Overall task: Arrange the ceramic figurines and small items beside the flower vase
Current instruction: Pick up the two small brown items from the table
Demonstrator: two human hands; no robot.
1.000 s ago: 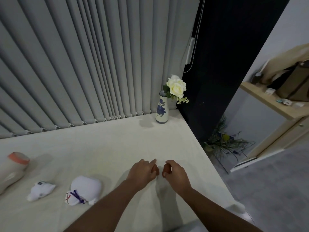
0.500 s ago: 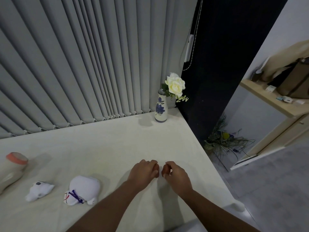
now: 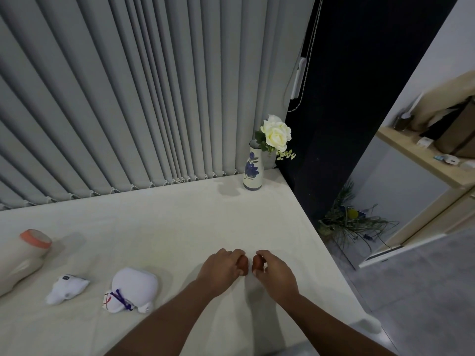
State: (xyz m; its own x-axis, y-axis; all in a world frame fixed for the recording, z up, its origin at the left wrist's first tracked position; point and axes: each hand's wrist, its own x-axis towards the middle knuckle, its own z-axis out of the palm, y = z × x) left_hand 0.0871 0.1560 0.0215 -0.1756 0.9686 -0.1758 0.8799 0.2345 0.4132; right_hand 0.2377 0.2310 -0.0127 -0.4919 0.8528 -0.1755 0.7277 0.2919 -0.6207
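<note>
A white vase with blue flowers painted on it (image 3: pixel 252 170) holds a cream rose (image 3: pixel 277 134) at the table's far right corner. Low on the left lie two white ceramic figurines on their sides: a rounded one with a purple ribbon (image 3: pixel 132 290) and a smaller one (image 3: pixel 67 289). A beige bottle-like piece with an orange rim (image 3: pixel 21 255) lies at the far left. My left hand (image 3: pixel 222 267) and my right hand (image 3: pixel 272 269) rest on the table side by side, fingers curled with nothing in them, fingertips nearly touching.
The cream table (image 3: pixel 167 227) ends at a right edge running from the vase toward me. Grey vertical blinds (image 3: pixel 128 98) hang behind it. Beyond the edge are a dark wall, a floor plant (image 3: pixel 352 224) and a wooden shelf (image 3: pixel 424 160).
My hands have stayed put on the table. The view has shifted slightly, nothing else has moved.
</note>
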